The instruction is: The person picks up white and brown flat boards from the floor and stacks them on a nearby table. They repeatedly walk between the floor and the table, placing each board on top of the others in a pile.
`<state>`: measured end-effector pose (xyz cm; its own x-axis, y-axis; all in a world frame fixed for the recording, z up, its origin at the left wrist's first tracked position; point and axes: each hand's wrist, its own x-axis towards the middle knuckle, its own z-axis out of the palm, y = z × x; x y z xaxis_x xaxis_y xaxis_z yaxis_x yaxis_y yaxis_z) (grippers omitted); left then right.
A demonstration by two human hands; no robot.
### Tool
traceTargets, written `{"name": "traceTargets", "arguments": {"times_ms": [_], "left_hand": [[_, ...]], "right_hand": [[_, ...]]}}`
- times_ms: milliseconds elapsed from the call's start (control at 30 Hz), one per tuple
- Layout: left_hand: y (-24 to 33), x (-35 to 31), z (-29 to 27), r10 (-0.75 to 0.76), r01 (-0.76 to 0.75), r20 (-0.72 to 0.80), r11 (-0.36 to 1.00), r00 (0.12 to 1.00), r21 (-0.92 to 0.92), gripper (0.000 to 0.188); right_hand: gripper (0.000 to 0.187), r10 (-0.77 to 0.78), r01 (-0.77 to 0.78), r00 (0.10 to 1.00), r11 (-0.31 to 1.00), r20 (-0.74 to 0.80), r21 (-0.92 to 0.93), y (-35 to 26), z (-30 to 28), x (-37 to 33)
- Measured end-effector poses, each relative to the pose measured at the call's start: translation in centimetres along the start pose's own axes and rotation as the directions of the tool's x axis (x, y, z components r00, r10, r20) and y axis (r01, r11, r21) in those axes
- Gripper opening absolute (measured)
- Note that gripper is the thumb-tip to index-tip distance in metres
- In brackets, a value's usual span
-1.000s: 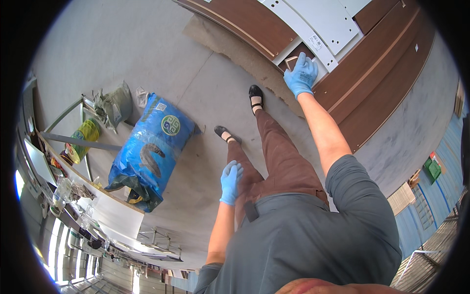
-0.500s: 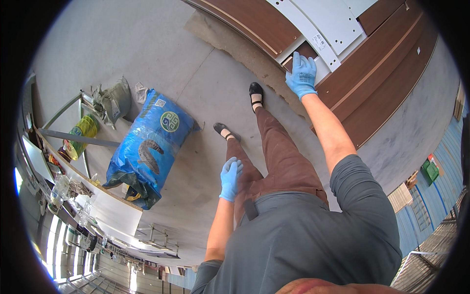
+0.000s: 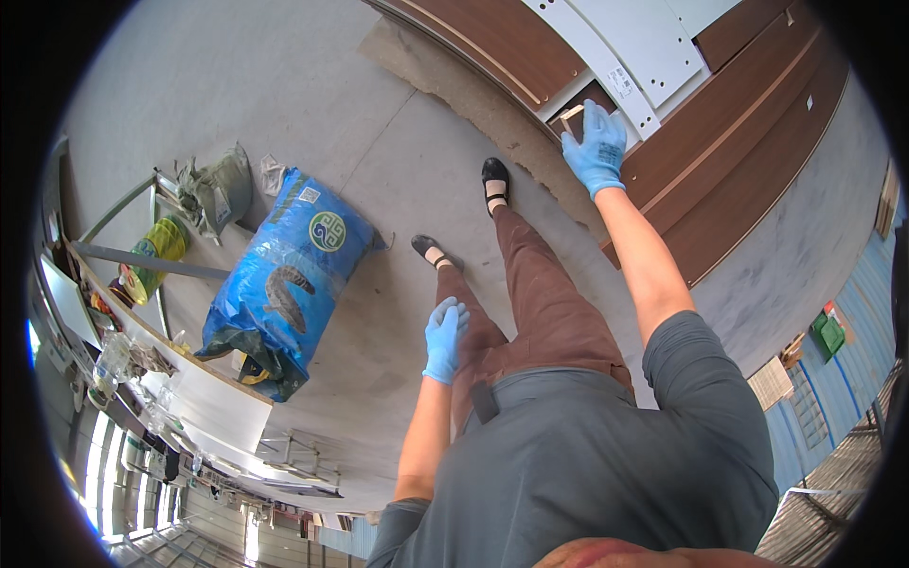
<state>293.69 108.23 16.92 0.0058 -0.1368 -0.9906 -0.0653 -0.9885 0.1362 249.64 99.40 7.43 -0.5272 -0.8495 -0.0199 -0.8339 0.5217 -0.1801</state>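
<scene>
At the upper right, my right hand (image 3: 597,153), in a light blue glove, is closed at the edge of a small brown board piece (image 3: 572,114) with a pale raw edge. The piece sits tilted in a gap between the panels, and my fingers cover part of it. Around it lie brown boards (image 3: 705,156) and white panels (image 3: 630,47) with dark holes; one white strip carries a label. My left hand (image 3: 444,338), gloved alike, hangs in front of my thigh. Its fingers are loosely curled together, and nothing shows in them.
A cardboard strip (image 3: 473,112) lies under the panels' near edge. On the floor to my left rests a stuffed blue sack (image 3: 284,275), beside a grey-green bag (image 3: 225,189), a metal frame (image 3: 156,260) and a yellow-green roll (image 3: 163,248). My feet stand between sack and panels.
My right hand has shifted slightly right and down. The small board piece's pale edge has moved a little right and up and now shows more clearly. My left hand has barely moved.
</scene>
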Motion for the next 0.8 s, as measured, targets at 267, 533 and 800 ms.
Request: {"name": "traceTargets", "arguments": {"times_ms": [267,533,800], "left_hand": [[6.2,-0.6,10.5,0.526,-0.605,0.306,0.624,0.793,0.496,0.064],[11.1,-0.8,16.8,0.730,-0.797,0.396,0.336,0.557,0.502,0.035],[11.8,0.6,17.7,0.604,-0.735,0.474,0.302,0.640,0.607,0.033]], "right_hand": [[0.057,0.293,-0.601,0.795,0.259,0.532,0.756,-6.0,-4.5,-6.0],[0.033,-0.019,-0.901,0.373,-0.249,0.928,0.356,-9.7,-8.4,-10.2],[0.037,-0.156,-0.960,0.256,-0.154,0.954,0.232,-6.9,-8.2,-10.9]]}}
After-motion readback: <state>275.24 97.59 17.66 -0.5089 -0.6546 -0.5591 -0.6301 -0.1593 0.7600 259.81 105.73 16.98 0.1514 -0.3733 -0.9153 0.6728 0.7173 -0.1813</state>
